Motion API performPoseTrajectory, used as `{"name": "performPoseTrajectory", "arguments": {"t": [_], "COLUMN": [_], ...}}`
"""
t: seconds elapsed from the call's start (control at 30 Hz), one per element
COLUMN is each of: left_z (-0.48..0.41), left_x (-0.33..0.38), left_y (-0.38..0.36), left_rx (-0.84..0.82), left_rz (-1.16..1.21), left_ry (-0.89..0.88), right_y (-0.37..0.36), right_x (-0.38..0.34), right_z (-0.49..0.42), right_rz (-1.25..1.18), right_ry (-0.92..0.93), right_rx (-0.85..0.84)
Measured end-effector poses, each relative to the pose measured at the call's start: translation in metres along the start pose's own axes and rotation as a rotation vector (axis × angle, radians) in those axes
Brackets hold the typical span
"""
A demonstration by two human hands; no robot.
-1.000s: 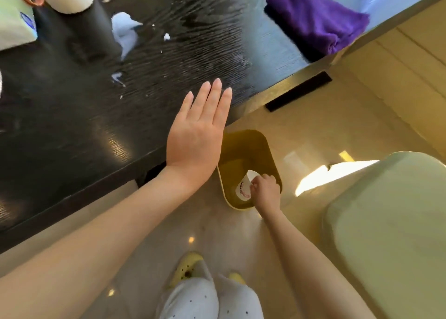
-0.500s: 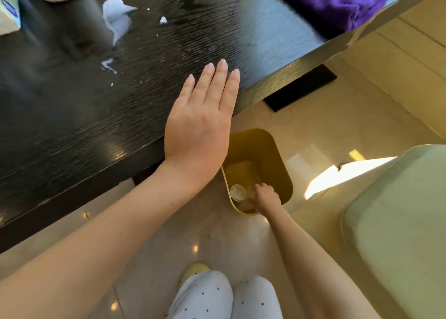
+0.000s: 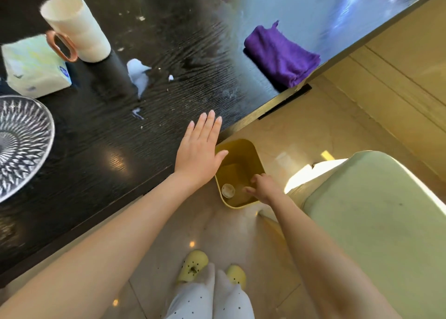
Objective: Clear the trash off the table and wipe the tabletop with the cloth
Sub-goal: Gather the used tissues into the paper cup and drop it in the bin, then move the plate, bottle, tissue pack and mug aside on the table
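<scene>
Two grips, fingers apart: left grip [image 3: 198,154] flat over tabletop [image 3: 96,154] edge, right grip [image 3: 264,187] loose over yellow bin [image 3: 241,150], cup [image 3: 228,190] inside. Tissue scraps [image 3: 138,77] mid-tabletop; purple cloth [image 3: 281,57] by same edge, farther right.

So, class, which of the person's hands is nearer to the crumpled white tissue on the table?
Left. The left hand lies flat at the edge of the table, short of the crumpled tissue; the right hand is down over the yellow bin, farther away.
</scene>
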State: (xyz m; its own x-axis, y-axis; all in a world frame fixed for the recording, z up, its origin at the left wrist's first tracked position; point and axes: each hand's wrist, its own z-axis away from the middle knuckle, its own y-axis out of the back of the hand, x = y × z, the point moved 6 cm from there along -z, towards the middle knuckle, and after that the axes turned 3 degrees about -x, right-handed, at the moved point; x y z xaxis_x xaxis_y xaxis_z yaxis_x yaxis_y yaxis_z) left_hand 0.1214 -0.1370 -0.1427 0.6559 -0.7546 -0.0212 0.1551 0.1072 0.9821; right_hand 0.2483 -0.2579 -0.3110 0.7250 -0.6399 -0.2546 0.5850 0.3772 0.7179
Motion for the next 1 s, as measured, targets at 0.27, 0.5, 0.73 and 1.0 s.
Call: {"name": "performPoseTrajectory", "arguments": {"t": [0.27, 0.5, 0.73, 1.0], "left_z": [-0.006, 0.017, 0.059, 0.114], "left_x": [-0.002, -0.011, -0.043, -0.121], "left_y": [0.018, 0.054, 0.108, 0.160], "left_rx": [-0.286, -0.582, -0.712, -0.633], "left_rz": [0.087, 0.198, 0.256, 0.343], "left_ry": [-0.018, 0.027, 0.040, 0.150], "right_y": [0.074, 0.138, 0.196, 0.239], "right_x": [-0.026, -0.058, -0.112, -0.216], "right_z": [0.058, 0.105, 0.157, 0.172], "right_rz": [0.055, 0.056, 0.173, 0.462], "right_ry": [0.051, 0.092, 0.218, 0.364], "right_rx": [-0.070, -0.090, -0.145, -0.149]}}
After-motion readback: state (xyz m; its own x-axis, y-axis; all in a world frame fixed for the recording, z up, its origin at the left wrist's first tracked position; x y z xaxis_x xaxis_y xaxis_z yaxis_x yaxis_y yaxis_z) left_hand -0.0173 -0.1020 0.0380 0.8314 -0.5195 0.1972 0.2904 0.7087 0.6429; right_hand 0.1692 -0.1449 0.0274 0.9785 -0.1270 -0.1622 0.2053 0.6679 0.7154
